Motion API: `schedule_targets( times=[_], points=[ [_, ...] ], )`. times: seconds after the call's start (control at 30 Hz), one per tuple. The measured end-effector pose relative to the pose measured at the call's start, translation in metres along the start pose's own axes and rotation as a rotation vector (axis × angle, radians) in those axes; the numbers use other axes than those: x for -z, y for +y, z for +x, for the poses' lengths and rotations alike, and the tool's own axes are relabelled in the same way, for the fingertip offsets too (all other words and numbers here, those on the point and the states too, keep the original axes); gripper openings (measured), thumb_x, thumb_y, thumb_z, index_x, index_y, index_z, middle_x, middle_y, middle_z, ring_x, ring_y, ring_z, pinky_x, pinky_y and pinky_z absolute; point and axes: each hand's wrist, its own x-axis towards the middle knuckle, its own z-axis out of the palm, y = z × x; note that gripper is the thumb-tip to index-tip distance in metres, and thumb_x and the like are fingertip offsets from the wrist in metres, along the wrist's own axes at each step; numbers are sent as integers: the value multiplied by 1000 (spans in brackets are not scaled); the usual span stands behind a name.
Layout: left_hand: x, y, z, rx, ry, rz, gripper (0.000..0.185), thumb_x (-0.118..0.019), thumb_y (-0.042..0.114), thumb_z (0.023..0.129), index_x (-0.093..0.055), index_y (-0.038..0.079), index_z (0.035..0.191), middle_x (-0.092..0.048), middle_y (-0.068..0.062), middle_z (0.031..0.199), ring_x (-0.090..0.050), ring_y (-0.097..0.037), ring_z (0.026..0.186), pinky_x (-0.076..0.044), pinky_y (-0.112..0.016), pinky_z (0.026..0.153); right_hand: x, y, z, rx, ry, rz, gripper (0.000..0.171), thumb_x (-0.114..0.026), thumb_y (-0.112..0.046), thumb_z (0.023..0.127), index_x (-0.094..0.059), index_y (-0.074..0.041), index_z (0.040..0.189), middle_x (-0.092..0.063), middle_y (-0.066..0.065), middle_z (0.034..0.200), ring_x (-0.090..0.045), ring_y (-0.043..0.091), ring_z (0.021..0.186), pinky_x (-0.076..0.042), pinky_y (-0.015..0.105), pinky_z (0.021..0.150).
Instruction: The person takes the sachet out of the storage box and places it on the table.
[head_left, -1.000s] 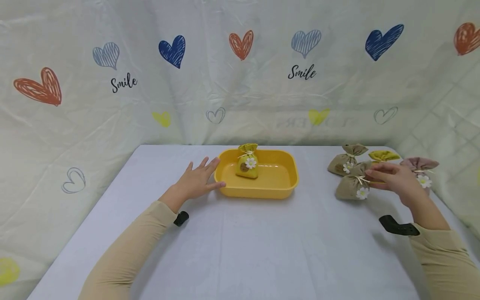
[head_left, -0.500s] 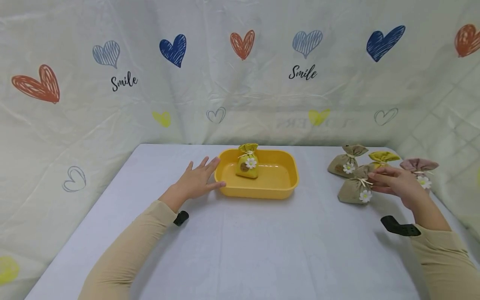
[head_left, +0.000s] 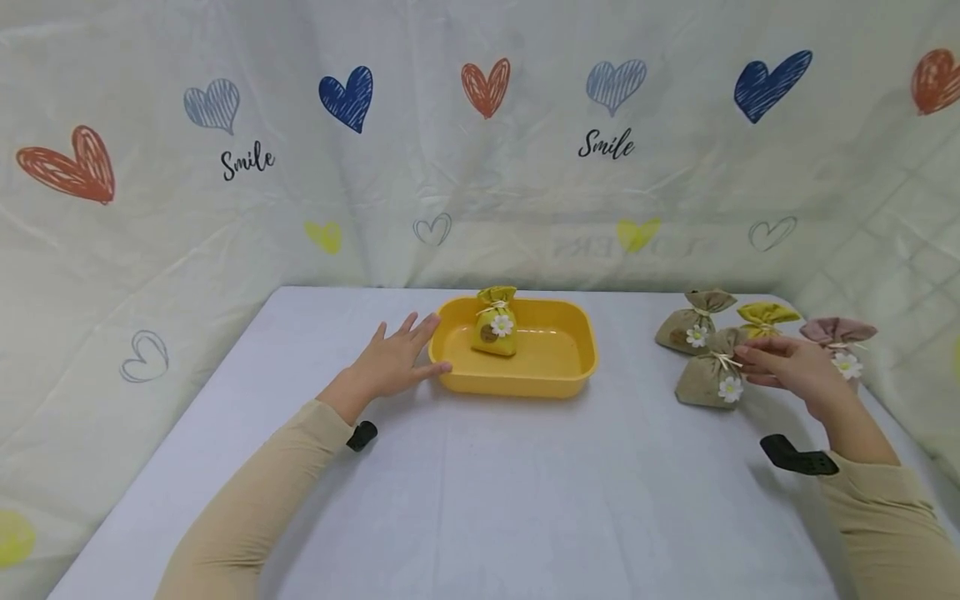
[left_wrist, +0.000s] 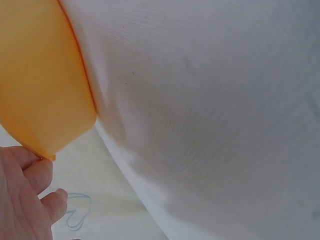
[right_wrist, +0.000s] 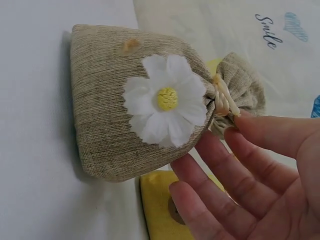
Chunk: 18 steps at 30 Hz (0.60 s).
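My right hand point(head_left: 802, 371) pinches the tied neck of a beige cloth sachet point(head_left: 705, 382) between thumb and fingers. The right wrist view shows this sachet point(right_wrist: 115, 115) with a white daisy and cream cord, the thumb right at the cord. Over at the left, my left hand point(head_left: 393, 362) spreads its straight fingers along the left rim of a yellow plastic tray point(head_left: 547, 385). In the left wrist view, fingertips touch the rim of that tray point(left_wrist: 50, 75). A yellow sachet point(head_left: 495, 332) with a daisy leans upright inside the tray's left part.
Behind the held sachet stand another beige sachet point(head_left: 684, 327) and a yellow sachet point(head_left: 767, 315), the latter partly covered by the right hand. A pink sachet point(head_left: 836, 330) is right of them, partly behind the hand. A heart-printed curtain point(head_left: 525, 183) hangs behind the white table point(head_left: 525, 492).
The right hand and the beige sachet it pinches have shifted slightly rightward and nearer over the past second. The left hand and the tray have stayed in place.
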Motion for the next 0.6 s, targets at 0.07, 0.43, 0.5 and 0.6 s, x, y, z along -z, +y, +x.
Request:
schedule_targets(
  times=[0.07, 0.43, 0.5, 0.6],
  points=[
    [0, 0, 0, -1, 2, 5, 98, -45, 73, 97, -6, 15, 167, -11, -3, 171, -3, -28, 157, 0, -64, 121, 0, -1, -2, 33, 20, 14, 5, -58, -13, 106, -63, -12, 107, -67, -23, 89, -68, -3, 79, -58, 19, 69],
    [0, 0, 0, -6, 2, -8, 97, -46, 71, 98, -6, 15, 166, -11, -4, 171, -4, -29, 157, 0, -64, 120, 3, -20, -11, 0, 259, 225, 14, -66, -21, 102, -70, -31, 94, -72, -20, 82, -69, -3, 72, -52, 17, 56],
    [0, 0, 0, -4, 2, -7, 97, -46, 71, 98, -6, 15, 166, -11, -4, 171, -4, -29, 157, 0, -64, 121, 1, -23, -12, 41, 264, 312, 14, -66, -15, 102, -71, -25, 95, -74, -17, 83, -71, -1, 72, -54, 16, 58],
    [0, 0, 1, -3, 0, -5, 97, -46, 71, 98, -6, 15, 167, -11, -4, 171, -4, -29, 157, 0, -64, 120, -3, -31, -13, 83, 277, 386, 13, -66, -12, 101, -72, -22, 94, -74, -14, 84, -71, 0, 73, -55, 15, 60]
  ],
)
